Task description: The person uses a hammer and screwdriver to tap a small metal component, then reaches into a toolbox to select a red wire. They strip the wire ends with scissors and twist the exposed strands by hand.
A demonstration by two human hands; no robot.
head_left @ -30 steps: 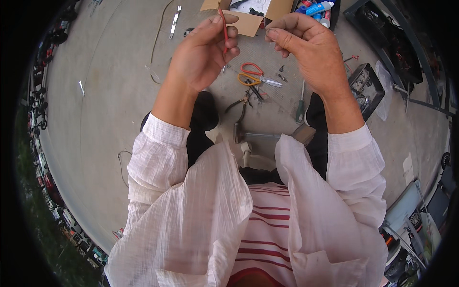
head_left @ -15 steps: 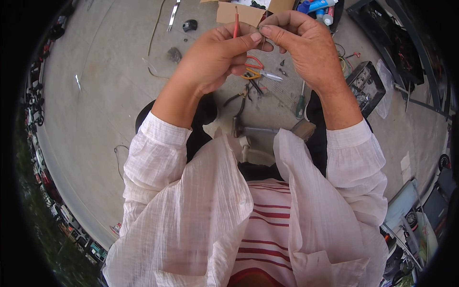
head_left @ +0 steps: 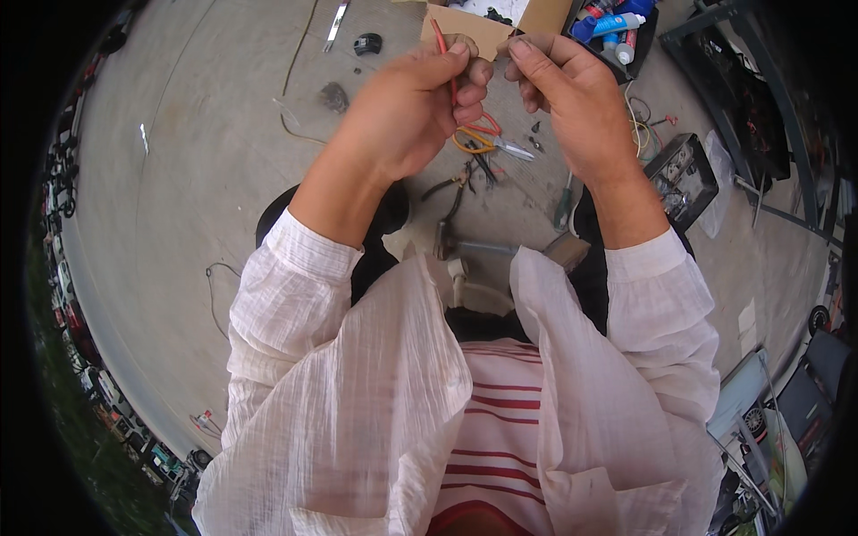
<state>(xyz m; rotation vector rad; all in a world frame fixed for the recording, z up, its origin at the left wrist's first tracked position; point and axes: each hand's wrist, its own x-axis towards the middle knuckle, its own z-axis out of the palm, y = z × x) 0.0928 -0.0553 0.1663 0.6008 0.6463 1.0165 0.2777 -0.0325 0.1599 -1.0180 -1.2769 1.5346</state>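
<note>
My left hand [head_left: 416, 116] is closed round a short length of red wire [head_left: 438, 37], whose upper end sticks up past the fingertips and tilts left. A small gap to the right of it, my right hand [head_left: 581, 103] holds thumb and fingertips pinched together; whatever is between them is too small to make out. Below the hands, scissors [head_left: 514, 151] with red and yellow handles lie on the concrete floor. Dark-handled pliers [head_left: 454, 201], a hammer [head_left: 487, 247] and a green-handled screwdriver [head_left: 564, 205] rest nearer my legs.
Beyond my hands stands an open cardboard box [head_left: 478, 34], beside a dark bin holding several tubes [head_left: 617, 27]. At right are a black tray of small parts [head_left: 684, 174] and a dark metal frame [head_left: 786, 183]. A tape roll [head_left: 367, 43] and a cable [head_left: 290, 67] lie at left.
My hands have drawn apart from where their fingertips met. The red wire now leans left instead of standing upright, and my left hand has turned slightly.
</note>
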